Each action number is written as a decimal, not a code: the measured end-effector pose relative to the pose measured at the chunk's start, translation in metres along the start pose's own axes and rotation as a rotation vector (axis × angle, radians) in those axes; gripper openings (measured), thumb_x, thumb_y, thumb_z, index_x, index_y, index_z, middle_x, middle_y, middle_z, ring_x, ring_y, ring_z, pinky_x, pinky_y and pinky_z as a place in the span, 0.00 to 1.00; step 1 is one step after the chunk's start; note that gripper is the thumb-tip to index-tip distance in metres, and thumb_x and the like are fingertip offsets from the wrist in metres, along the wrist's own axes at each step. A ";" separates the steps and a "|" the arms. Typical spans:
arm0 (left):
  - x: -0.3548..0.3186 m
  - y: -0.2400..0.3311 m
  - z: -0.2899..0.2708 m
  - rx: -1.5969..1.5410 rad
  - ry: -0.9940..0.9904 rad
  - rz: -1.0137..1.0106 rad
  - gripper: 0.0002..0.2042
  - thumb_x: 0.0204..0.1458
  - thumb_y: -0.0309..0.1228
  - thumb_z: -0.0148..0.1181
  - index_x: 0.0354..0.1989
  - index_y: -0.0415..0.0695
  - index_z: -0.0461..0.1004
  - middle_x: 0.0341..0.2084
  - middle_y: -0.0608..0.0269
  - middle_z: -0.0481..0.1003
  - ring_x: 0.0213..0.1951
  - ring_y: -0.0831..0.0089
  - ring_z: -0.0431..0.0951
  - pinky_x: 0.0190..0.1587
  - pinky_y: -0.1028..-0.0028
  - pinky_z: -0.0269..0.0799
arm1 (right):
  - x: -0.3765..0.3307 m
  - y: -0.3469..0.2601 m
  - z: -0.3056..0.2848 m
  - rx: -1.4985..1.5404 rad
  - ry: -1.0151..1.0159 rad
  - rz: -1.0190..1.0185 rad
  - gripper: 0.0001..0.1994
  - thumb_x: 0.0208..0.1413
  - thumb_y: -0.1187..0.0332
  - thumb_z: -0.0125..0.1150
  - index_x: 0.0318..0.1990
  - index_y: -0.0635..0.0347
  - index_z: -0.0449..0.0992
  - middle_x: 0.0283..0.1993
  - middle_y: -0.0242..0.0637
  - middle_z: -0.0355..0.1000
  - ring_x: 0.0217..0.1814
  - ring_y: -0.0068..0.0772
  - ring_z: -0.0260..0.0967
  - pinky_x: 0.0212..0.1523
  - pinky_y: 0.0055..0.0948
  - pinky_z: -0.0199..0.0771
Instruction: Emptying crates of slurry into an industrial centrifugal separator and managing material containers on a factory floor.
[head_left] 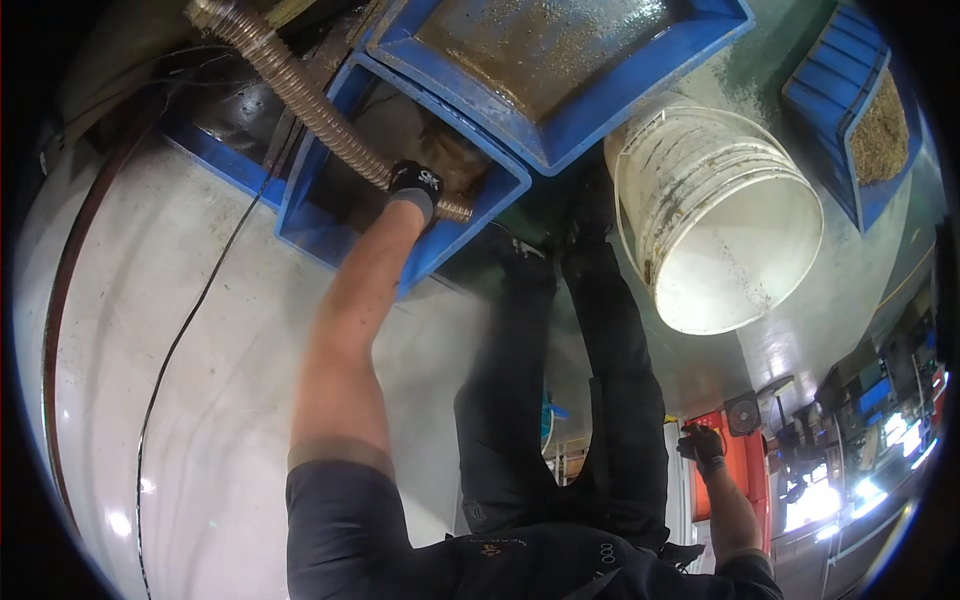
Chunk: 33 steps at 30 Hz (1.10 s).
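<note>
Head view, person bent over, looking down past own legs to a pale grey floor.

Left hand, in a black glove, is stretched out with the arm full length and clenched around a ribbed brown hose. The grip sits close to the hose's open end, which lies inside a blue tray on the floor, near the tray's front wall. The hose runs up and away to the top left of the view.

Right hand, also gloved in black, hangs low by the right hip, well apart from the hose; its fingers look loosely curled, and whether they hold anything cannot be told.

Second blue tray sits just beyond the first, its floor covered with brownish grainy litter. A third blue bin at far right also carries tan granules. White bucket stands between them, inside looks bare but stained.

Judgement: the hose work is under way at the near tray. The litter-covered second tray and the far bin look untouched, so most appears left.
</note>
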<state>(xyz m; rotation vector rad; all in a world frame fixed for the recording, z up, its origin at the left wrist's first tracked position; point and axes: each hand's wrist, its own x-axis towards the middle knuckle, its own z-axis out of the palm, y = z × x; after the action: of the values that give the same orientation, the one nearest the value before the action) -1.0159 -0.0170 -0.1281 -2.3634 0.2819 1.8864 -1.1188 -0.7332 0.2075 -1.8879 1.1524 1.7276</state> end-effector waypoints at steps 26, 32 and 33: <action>-0.049 -0.029 0.013 -0.136 0.365 0.201 0.14 0.44 0.35 0.58 0.41 0.51 0.78 0.38 0.55 0.79 0.41 0.57 0.79 0.50 0.60 0.71 | 0.016 -0.047 0.031 0.249 0.011 0.220 0.19 0.60 0.51 0.54 0.42 0.60 0.77 0.24 0.36 0.74 0.21 0.27 0.73 0.22 0.26 0.76; -0.069 0.006 -0.072 -0.526 0.403 0.297 0.18 0.46 0.41 0.60 0.44 0.47 0.77 0.40 0.51 0.78 0.43 0.52 0.78 0.48 0.57 0.73 | 0.020 -0.044 0.034 0.218 -0.007 0.127 0.16 0.61 0.54 0.55 0.41 0.58 0.76 0.23 0.37 0.74 0.20 0.28 0.72 0.21 0.26 0.74; -0.068 0.009 -0.089 -0.629 0.402 0.352 0.18 0.47 0.42 0.58 0.44 0.46 0.77 0.41 0.50 0.78 0.44 0.52 0.78 0.48 0.57 0.74 | 0.022 -0.041 0.035 0.147 -0.027 0.053 0.16 0.61 0.54 0.56 0.40 0.58 0.76 0.24 0.38 0.74 0.20 0.29 0.72 0.21 0.27 0.73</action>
<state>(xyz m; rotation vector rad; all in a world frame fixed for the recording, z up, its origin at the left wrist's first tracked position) -0.9471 -0.0384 -0.0414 -3.3177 0.1523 1.8056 -1.1132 -0.6908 0.1683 -1.7570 1.2923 1.6412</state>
